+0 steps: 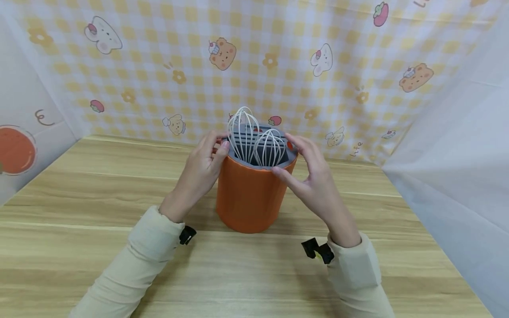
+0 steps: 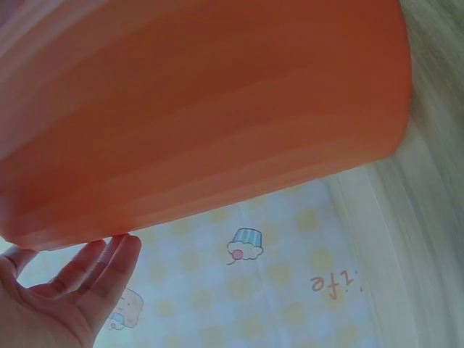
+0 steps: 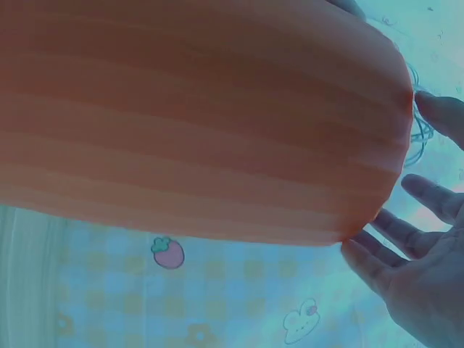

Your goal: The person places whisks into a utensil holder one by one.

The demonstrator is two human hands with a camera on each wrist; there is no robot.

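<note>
An orange utensil holder (image 1: 252,198) with a grey slotted insert stands upright on the table. Out of its top rise the wire loops of a larger whisk (image 1: 243,132) and a smaller whisk (image 1: 270,148); their handles are hidden inside. My left hand (image 1: 203,159) holds the holder's rim on the left side, thumb by the top edge. Opposite it, my right hand (image 1: 314,176) grips the rim, with the thumb at the near edge and the fingers round the right side. In the right wrist view, the right fingertips (image 3: 355,246) touch the orange wall.
A wooden table (image 1: 99,190) extends around the holder. Close behind it hangs a yellow checked curtain (image 1: 151,57) with cartoon prints. White sheets bound the left and right sides. Black wrist mounts (image 1: 318,250) sit at both cuffs.
</note>
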